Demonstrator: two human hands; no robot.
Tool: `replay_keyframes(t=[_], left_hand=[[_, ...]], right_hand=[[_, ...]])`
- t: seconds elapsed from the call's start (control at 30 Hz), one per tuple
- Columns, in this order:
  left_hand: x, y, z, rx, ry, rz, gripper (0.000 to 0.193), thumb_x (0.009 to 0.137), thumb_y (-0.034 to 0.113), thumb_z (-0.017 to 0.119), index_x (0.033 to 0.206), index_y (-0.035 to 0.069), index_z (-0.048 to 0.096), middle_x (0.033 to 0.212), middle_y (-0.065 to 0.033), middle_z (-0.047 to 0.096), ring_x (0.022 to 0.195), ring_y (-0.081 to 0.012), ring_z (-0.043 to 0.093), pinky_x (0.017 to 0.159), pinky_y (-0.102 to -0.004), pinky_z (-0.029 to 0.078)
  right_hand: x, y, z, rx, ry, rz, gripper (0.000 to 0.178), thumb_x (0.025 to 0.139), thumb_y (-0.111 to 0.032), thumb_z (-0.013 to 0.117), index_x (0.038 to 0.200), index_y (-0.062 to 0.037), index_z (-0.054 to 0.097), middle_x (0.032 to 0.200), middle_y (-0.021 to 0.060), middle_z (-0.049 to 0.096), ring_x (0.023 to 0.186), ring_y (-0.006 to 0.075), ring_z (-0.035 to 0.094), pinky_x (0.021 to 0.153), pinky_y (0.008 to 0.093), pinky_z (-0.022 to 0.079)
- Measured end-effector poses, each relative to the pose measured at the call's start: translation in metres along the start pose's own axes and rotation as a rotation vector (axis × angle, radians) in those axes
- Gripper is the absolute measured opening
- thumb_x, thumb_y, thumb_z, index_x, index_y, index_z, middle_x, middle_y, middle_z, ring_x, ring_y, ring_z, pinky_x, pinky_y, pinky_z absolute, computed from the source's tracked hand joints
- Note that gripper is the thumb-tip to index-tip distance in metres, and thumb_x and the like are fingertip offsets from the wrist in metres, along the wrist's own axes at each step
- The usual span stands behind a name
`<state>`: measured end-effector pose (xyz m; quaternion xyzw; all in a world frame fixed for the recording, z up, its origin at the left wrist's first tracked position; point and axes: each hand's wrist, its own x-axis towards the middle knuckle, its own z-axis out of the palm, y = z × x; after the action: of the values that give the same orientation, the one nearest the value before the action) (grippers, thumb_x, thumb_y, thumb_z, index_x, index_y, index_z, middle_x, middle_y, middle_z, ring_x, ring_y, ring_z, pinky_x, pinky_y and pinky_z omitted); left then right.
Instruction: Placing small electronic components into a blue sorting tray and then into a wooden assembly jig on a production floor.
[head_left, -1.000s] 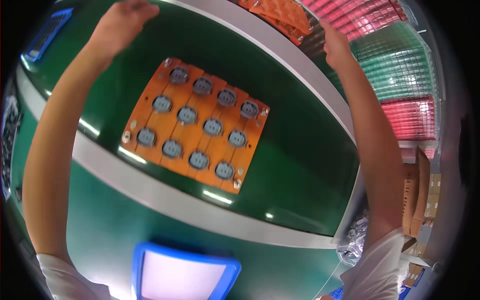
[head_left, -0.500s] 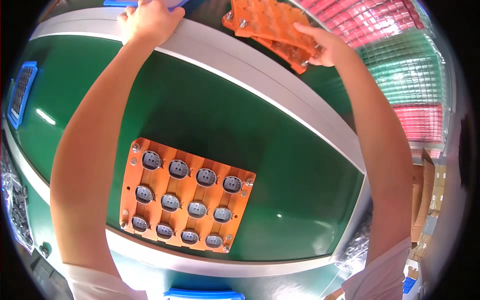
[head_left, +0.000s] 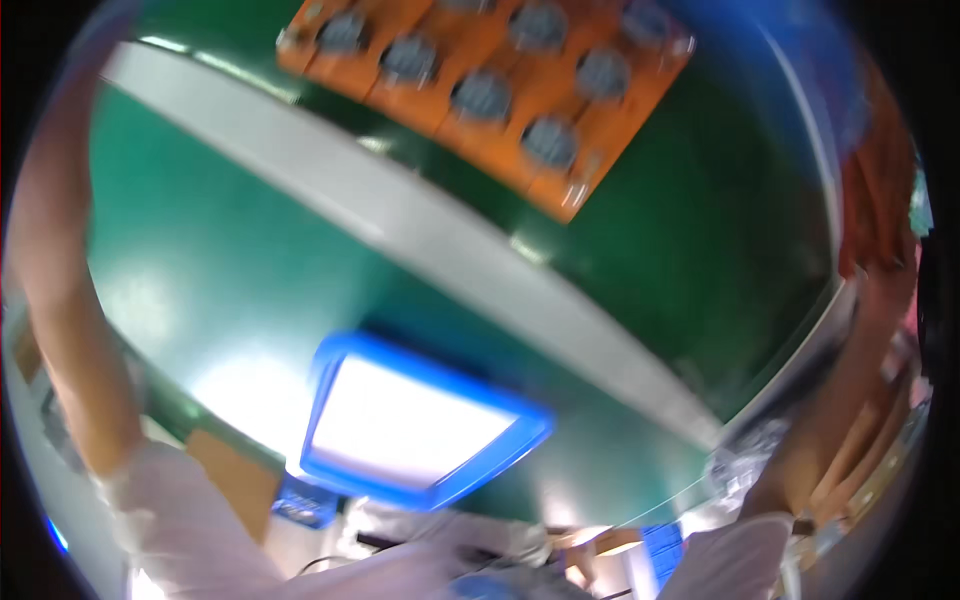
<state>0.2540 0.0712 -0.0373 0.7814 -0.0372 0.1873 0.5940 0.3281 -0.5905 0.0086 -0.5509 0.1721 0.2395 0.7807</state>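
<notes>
An orange fixture plate (head_left: 440, 105) with round grey parts seated in rows of sockets lies on the green work surface, cut off by the top edge. My left arm runs up along the left rim; its hand is too dark and smeared to make out. At the right rim my right hand (head_left: 885, 285) is closed at the lower end of another orange plate (head_left: 872, 195), blurred and partly hidden by the picture's edge. A smeared blue shape (head_left: 815, 60) shows above that plate.
A pale rail (head_left: 400, 225) crosses the bench between me and the orange plate with grey parts. Nearer stands a blue-rimmed tray (head_left: 430, 365) with a bright white inside. Clear plastic bags (head_left: 740, 465) lie at the lower right, and brown cardboard (head_left: 235, 480) shows at the lower left.
My view has swung down toward my body, so the plate with grey parts sits higher and the blue-rimmed tray shows fully. My right hand has come nearer with an orange plate; my left arm is farther left.
</notes>
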Motion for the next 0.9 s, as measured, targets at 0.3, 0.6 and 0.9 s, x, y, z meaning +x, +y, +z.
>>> replay_keyframes(t=[0.3, 0.6, 0.9], left_hand=[[-0.298, 0.126, -0.144, 0.411, -0.790, 0.418, 0.020, 0.061, -0.001, 0.062, 0.075, 0.001, 0.047, 0.134, -0.0377, 0.053, 0.122, -0.0641, 0.052, 0.105, -0.0680, 0.041], [-0.212, 0.132, -0.043, 0.254, -0.615, 0.145, 0.056, 0.072, 0.010, 0.071, 0.127, 0.004, 0.062, 0.154, -0.0291, 0.042, 0.153, -0.0471, 0.021, 0.122, -0.0537, 0.020], [-0.221, 0.107, 0.017, 0.545, -0.531, 0.184, 0.065, 0.086, 0.008, 0.068, 0.148, 0.006, 0.048, 0.156, -0.0221, 0.043, 0.142, -0.0401, 0.043, 0.116, -0.0435, 0.037]], right_hand=[[-0.316, 0.228, 0.033, 0.145, 0.565, -0.380, 0.042, 0.096, -0.010, 0.058, 0.137, 0.0021, 0.056, 0.134, 0.0151, 0.063, 0.127, 0.0270, 0.059, 0.111, 0.0403, 0.045], [-0.340, 0.234, 0.035, 0.015, 0.441, -0.362, 0.039, 0.089, -0.009, 0.067, 0.124, 0.0051, 0.059, 0.122, 0.0139, 0.067, 0.110, 0.0246, 0.068, 0.097, 0.0394, 0.056], [-0.355, 0.269, 0.002, -0.154, 0.322, -0.361, 0.066, 0.088, -0.010, 0.068, 0.148, 0.0035, 0.044, 0.132, 0.0160, 0.063, 0.115, 0.0247, 0.065, 0.100, 0.0344, 0.052]])
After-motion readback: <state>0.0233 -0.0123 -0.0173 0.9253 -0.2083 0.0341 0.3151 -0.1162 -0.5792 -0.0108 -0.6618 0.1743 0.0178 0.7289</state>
